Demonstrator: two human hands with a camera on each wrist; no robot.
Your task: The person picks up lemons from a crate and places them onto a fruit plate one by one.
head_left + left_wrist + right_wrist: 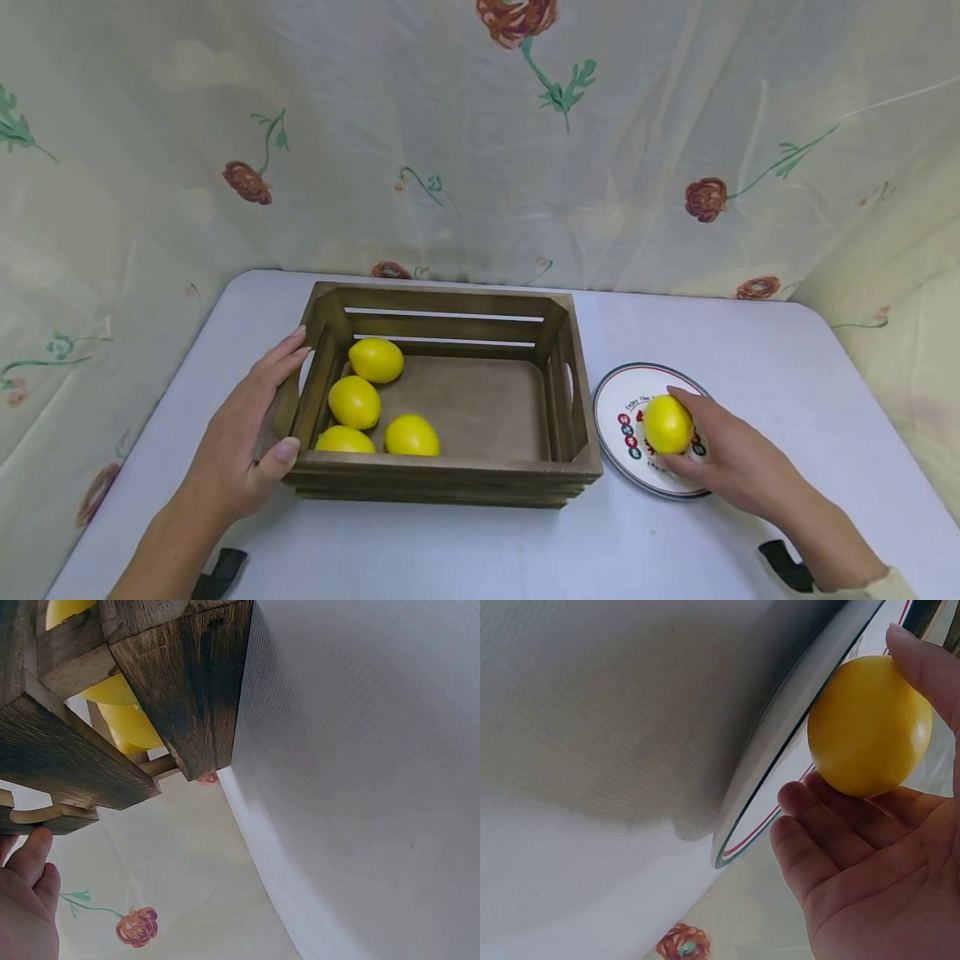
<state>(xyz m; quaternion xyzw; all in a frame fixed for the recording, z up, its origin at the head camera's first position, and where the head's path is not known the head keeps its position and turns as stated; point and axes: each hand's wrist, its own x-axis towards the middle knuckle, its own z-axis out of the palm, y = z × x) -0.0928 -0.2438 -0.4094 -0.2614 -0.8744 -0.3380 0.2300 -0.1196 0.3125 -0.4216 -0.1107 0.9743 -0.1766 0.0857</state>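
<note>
At the near edge, a black fitting (220, 573) sits beside the left forearm and a second black fitting (786, 567) beside the right forearm, where a pale sleeve (870, 586) shows. Both hands are above a white-covered table (480, 550). The left hand (243, 433) rests against the left end of a slatted wooden crate (442, 483): thumb at the near left corner, fingers extended along the end panel; the grip is released. To the right of the crate, the right hand (731, 454) grasps a yellow lemon (667, 425) between thumb and fingers. This lemon is positioned over a round white plate (611, 425) with printed lettering and a dark rim; contact between lemon and plate cannot be determined. The plate lies just beside the right end of the crate. Four further lemons occupy the left part of the crate floor: one at the near left corner (345, 440), one to its right along the near panel (412, 436), one farther back (354, 402) and one farthest (377, 360). Beyond the far table edge hangs a pale floral sheet (637, 125) printed with red-brown flowers and green stems.
</note>
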